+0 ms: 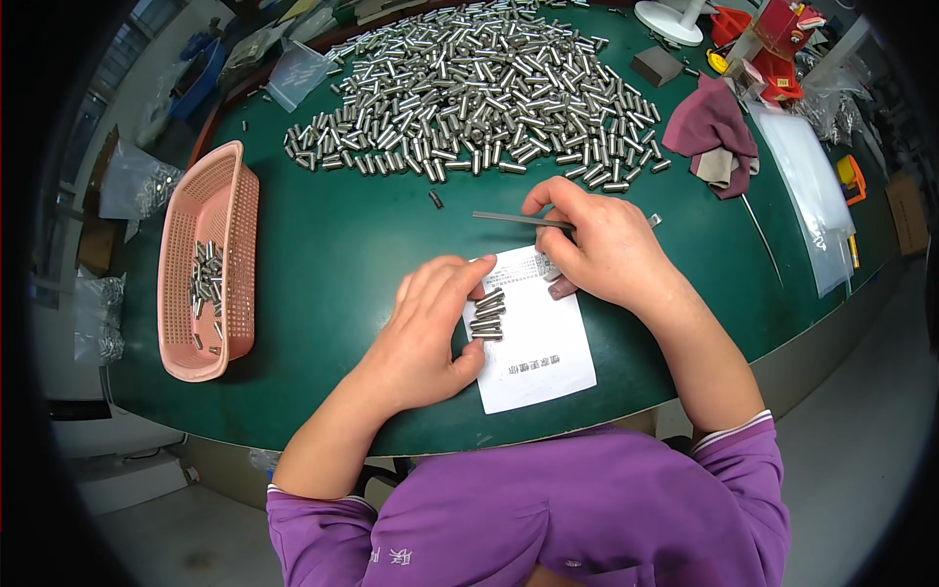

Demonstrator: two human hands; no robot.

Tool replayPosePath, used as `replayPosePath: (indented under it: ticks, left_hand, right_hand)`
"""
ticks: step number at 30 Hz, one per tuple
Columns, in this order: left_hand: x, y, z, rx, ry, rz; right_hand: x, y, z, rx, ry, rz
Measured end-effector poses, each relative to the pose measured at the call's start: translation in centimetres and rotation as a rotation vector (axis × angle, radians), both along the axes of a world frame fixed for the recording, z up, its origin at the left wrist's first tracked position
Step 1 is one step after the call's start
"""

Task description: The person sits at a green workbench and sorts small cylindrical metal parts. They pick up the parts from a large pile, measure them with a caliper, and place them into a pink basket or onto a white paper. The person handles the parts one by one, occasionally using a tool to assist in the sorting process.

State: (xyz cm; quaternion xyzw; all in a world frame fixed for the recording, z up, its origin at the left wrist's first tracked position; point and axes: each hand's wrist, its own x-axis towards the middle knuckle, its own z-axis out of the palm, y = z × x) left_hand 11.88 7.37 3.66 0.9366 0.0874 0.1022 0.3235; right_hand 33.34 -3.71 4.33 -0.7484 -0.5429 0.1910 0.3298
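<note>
A short row of small metal pins lies side by side on a white printed sheet on the green table. Curved around that row, my left hand has its index finger at the far end and its thumb at the near end. My right hand pinches a thin, dark grey metal strip that points left above the sheet's far edge. Its lower fingers rest by the sheet, mostly hidden. A small brownish piece shows beneath them; I cannot tell what it is.
A large heap of metal pins covers the far table. One loose pin lies before it. To the left stands a pink plastic basket with some pins. A maroon cloth, a thin rod and clear bags lie right.
</note>
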Motion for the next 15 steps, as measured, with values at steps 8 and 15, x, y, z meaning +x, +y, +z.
replayPosePath:
  ticks: [8,15]
  left_hand:
    - [-0.17,-0.47,0.47,-0.002,0.020,-0.024]
    - [-0.26,-0.72,0.60,0.005,0.034,-0.039]
  right_hand:
    - [-0.04,0.00,0.11,0.001,0.005,0.006]
    - [-0.01,0.02,0.06,-0.004,-0.004,0.010]
